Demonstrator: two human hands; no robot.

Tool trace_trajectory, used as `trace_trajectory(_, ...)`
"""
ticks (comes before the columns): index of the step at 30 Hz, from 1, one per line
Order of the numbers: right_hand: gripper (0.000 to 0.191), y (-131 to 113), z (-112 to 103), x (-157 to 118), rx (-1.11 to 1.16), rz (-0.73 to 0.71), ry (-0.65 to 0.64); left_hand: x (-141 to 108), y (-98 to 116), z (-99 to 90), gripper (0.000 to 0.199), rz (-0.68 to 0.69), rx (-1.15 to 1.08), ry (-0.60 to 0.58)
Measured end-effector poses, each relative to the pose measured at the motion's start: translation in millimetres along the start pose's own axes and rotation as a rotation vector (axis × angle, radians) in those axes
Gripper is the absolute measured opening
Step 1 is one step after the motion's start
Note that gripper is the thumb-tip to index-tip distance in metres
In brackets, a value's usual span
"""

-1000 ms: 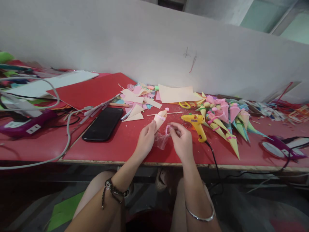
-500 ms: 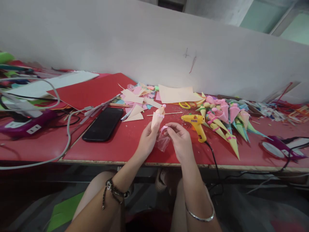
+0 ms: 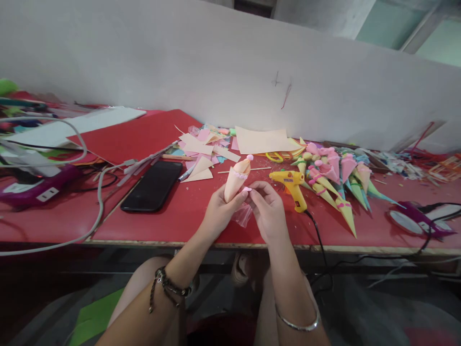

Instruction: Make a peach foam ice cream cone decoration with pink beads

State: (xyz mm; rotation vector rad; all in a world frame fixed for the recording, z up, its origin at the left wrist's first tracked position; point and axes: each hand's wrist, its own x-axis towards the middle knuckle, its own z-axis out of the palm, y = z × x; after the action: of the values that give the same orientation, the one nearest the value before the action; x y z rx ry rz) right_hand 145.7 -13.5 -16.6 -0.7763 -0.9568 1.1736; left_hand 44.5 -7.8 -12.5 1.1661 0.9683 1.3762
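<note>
Between the thumb and fingers of my left hand [image 3: 220, 210] is a cream paper cone [image 3: 235, 181], its point down. Pink trim rings its upper part and a pink ball tops it. Close beside it, my right hand [image 3: 267, 207] pinches a small lump of pink clay [image 3: 247, 189], which the left thumb also seems to touch. Below both hands a clear plastic bag [image 3: 242, 215] lies on the table, partly hidden. A yellow glue gun [image 3: 292, 185] rests just right of my right hand. Farther right is a pile of finished-looking paper cones [image 3: 329, 173] in yellow, pink and green.
A black phone [image 3: 153, 186] lies left of my hands on the red table [image 3: 173, 226]. Paper scraps [image 3: 203, 144], a thin stick [image 3: 257, 169] and yellow scissors [image 3: 274, 157] are behind. Purple power strips [image 3: 43, 185] with cables sit at both sides.
My left hand has turned the cone, so its pink trim and ball now show more fully. The right hand's pinched pink lump has come up against the left thumb.
</note>
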Motion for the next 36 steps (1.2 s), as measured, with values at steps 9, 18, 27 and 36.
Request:
trace_trajectory(9, 0.011, -2, 1, -2, -0.155, -0.069, -0.046, 2, -5, -2.3, 0.027, -0.038, -0.035, 0.022)
trace_trajectory(18, 0.007, -5, 1, -3, -0.243, -0.107, -0.082, 3, -7, -4.6, 0.026, -0.041, -0.065, -0.014)
trace_trajectory(27, 0.005, -5, 4, -4, -0.286, -0.15, 0.022, 3, -10, -3.3, 0.03, -0.157, -0.233, -0.048)
trace_trajectory(36, 0.008, -6, 1, -1, 0.116, -0.059, 0.202, -2, 1, -2.2, 0.03, -0.279, -0.493, -0.156)
